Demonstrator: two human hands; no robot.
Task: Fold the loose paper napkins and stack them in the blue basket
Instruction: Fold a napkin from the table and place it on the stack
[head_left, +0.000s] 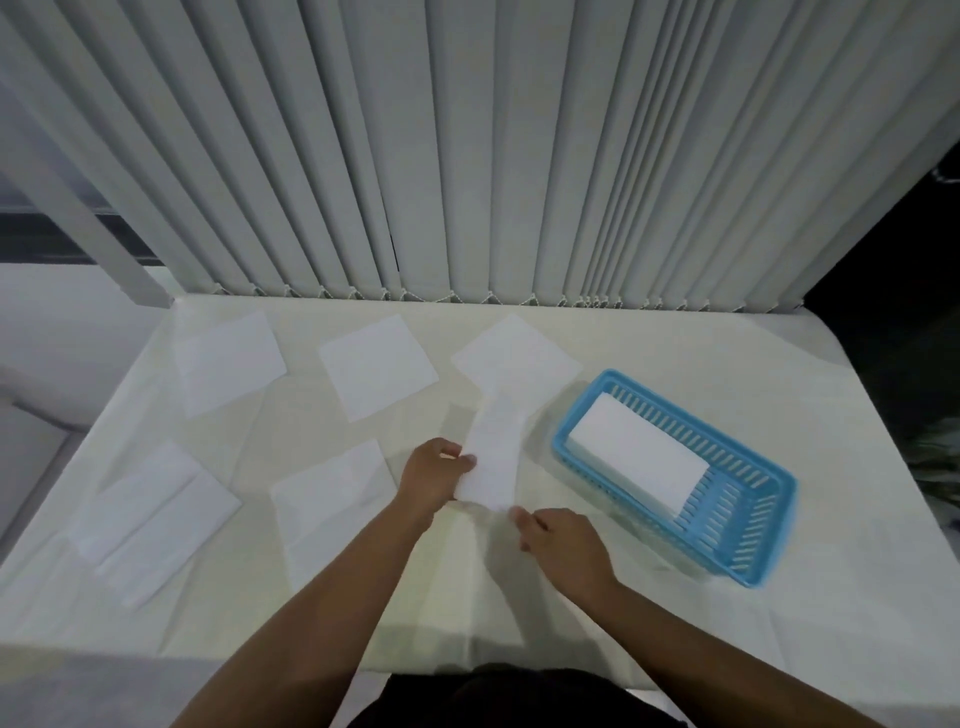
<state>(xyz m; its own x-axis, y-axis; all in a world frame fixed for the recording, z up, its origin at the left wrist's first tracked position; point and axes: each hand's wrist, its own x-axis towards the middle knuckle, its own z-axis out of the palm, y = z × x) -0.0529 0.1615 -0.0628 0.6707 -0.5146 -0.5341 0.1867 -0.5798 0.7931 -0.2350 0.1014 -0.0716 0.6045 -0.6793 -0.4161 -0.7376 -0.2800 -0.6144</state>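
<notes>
Head cam looks down on a big white table (649, 332) that fills most of the shot, with grey vertical blinds (467, 145) hanging along its far edge. Next biggest thing is the blue basket (748, 525) on the right side, sitting at an angle, slotted walls and floor. A stack of folded napkins (636, 457) already lies in its far-left half, and the near-right half shows bare slats.

Loose napkins are spread flat over the rest of the table: one far left (228, 361), one far centre (376, 366), one far right of centre (514, 356) just beyond the basket's far corner, one on the near left (156, 519) that looks like overlapping sheets, and one near centre (332, 499) right beside the left forearm.

Then the folded strip (493, 457), a long narrow napkin running from near to far, between the near-centre sheet and the basket. Its far end overlaps the far-right napkin.

The left hand (431, 478) has its fingers curled round the strip's left edge, pinching it. The right hand (563, 545) sits just off the strip's near end with fingers loosely bent; fingertips are at the near corner but it's too blurry to say whether they actually grip it
</notes>
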